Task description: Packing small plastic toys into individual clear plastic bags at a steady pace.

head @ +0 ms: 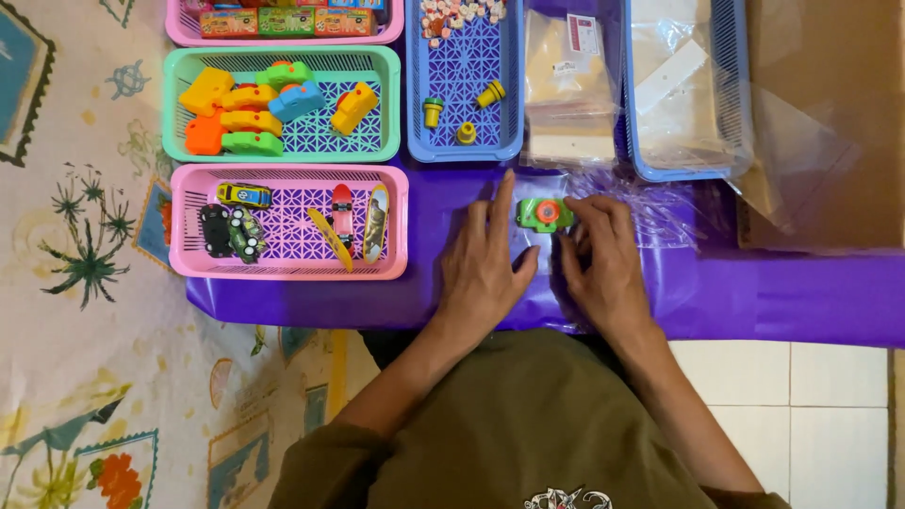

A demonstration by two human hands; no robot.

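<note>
A small green toy camera with an orange lens (543, 214) lies on a clear plastic bag (650, 209) on the purple table cover (782, 292). My left hand (483, 267) rests flat just left of the toy, fingers spread and pressing the plastic. My right hand (601, 259) lies just right of it, its fingertips on the bag's edge beside the toy. Neither hand grips the toy itself.
A pink basket (396, 221) at left holds toy cars and small skateboards. Behind it a green basket (386, 104) holds coloured toy cameras. A blue basket (509, 104) holds small yellow pieces; another blue basket (731, 94) holds clear bags. Cardboard (830, 123) lies at right.
</note>
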